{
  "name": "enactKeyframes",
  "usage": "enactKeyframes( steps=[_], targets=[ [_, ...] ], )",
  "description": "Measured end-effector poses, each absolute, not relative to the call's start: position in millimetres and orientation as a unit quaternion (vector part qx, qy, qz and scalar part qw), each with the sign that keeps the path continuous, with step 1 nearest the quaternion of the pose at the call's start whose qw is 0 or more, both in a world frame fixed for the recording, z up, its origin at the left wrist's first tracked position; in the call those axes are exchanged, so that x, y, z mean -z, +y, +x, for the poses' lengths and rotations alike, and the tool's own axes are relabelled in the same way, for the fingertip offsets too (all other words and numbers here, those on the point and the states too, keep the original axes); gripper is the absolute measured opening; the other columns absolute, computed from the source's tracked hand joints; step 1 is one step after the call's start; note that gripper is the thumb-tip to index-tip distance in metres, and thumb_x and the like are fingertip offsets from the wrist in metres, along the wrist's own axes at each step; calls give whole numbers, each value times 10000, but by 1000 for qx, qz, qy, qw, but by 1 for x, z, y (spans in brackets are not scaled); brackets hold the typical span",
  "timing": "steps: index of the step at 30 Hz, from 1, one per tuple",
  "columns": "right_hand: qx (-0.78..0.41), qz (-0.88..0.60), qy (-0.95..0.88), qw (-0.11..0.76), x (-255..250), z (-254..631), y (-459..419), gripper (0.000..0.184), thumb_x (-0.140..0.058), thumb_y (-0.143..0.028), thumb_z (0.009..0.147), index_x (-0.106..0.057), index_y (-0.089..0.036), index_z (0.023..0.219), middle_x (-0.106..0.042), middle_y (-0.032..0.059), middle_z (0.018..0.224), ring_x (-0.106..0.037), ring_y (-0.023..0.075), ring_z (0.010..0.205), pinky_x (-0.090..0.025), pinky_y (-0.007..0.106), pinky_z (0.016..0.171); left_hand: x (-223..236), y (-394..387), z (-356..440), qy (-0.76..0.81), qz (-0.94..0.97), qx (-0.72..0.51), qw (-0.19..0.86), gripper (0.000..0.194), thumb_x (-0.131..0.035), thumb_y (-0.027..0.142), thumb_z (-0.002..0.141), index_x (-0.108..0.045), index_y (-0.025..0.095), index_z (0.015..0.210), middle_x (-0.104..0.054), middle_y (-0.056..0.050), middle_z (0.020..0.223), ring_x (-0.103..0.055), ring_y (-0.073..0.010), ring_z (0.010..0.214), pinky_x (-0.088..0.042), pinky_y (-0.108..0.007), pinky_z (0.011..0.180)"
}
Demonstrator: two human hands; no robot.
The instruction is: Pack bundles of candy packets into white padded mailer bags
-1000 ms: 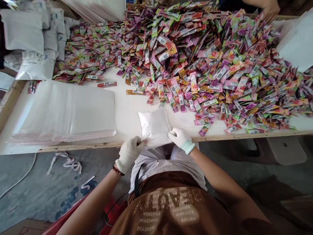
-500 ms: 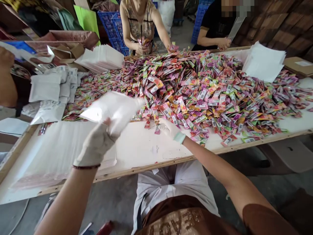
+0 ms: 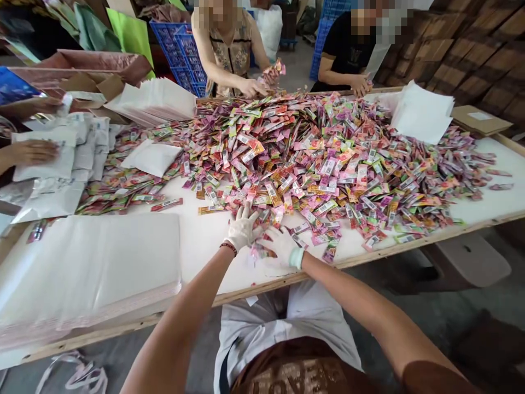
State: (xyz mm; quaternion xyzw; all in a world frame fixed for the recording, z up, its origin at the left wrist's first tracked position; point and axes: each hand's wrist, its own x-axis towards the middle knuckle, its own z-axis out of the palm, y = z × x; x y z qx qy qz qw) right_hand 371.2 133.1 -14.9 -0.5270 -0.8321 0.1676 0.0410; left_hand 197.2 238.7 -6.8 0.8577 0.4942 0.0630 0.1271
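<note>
My left hand (image 3: 241, 229), in a white glove, lies at the near edge of a heap of colourful stick sachets (image 3: 324, 164), fingers spread over a few of them. Close beside it my gloved right hand (image 3: 279, 244) is also open, its fingers reaching among loose sachets. Some sachets show between and under the two hands. A filled white pouch (image 3: 151, 157) rests on the left part of the heap, apart from both hands.
Flat white bags (image 3: 102, 262) lie spread at the table's left. Filled pouches (image 3: 77, 142) are piled behind them, with a co-worker's hand (image 3: 35, 152) on one. White bag stacks (image 3: 158, 101) (image 3: 424, 112) stand at the far side, where two people handle sachets.
The white pouch went from my hands at the table edge to the left part of the heap, and my left hand let it go. Both hands now touch sachets. The view has tilted up.
</note>
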Motion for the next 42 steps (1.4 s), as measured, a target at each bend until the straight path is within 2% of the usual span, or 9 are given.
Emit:
enactKeyframes(
  steps=[7,12,16,19,21,25,30,36,42],
  targets=[
    [-273,-454,-833,163,17,423,96,583,-578,-491,950,-542,-207,1458,-568,155,1453,-422,298,1431,-269,536,1171,26,169,146,490,864,-25,114,643,-530,511,923,-462,283,1521,-262,-144,1665,-225,-425,1517,-148,-661,1199],
    [-276,-512,-761,286,-18,446,118,365,-507,-351,1005,-672,-207,1297,-637,107,1363,-576,229,1275,-417,391,1115,3,159,121,503,833,-168,159,596,-466,519,962,-503,193,1460,-360,-188,1602,-385,-347,1452,-350,-501,1153],
    [-160,-576,-793,122,-30,453,150,432,-448,-93,935,-696,-208,1269,-616,114,1339,-605,251,1150,-456,392,1013,-20,198,137,597,759,-185,181,370,-506,444,940,-640,181,1163,-637,-157,1262,-653,-258,1067,-503,-342,893],
    [-114,-602,-788,-55,-21,459,157,514,-517,-53,846,-665,-236,1302,-572,127,1359,-580,288,1135,-457,402,923,-20,219,153,650,727,-98,198,301,-663,403,818,-624,183,1019,-673,-139,1083,-654,-257,915,-480,-324,761],
    [-101,-612,-779,-92,-13,462,151,432,-522,-68,850,-683,-215,1223,-589,130,1312,-560,289,1149,-441,392,917,-12,224,155,650,720,-73,230,241,-675,380,801,-595,192,928,-675,-113,964,-636,-240,846,-453,-309,710],
    [-113,-624,-772,-30,-11,468,135,251,-483,-123,910,-690,-140,1050,-654,135,1144,-574,269,1087,-421,369,922,-5,223,138,656,703,-132,242,172,-483,366,929,-539,209,886,-635,-67,826,-589,-201,750,-428,-295,676],
    [-151,-634,-751,103,-20,469,155,427,-378,-83,926,-611,-121,1283,-654,128,1124,-591,243,1009,-450,345,918,-29,233,114,621,688,-287,242,194,-500,350,901,-525,200,1020,-613,-36,828,-569,-180,747,-443,-285,700],
    [-147,-615,-775,-16,-17,440,209,419,-513,-88,876,-696,-202,1236,-579,134,1141,-589,243,970,-441,334,835,-25,244,141,690,644,-87,319,236,-687,392,720,-573,193,769,-572,-11,644,-563,-175,627,-420,-282,598],
    [-155,-628,-762,21,-26,432,218,223,-601,-234,931,-652,-145,1130,-595,103,1156,-567,222,999,-433,365,885,-18,238,158,674,652,-124,324,106,-582,289,771,-581,186,794,-592,-27,687,-571,-165,651,-436,-280,618]
  ],
)
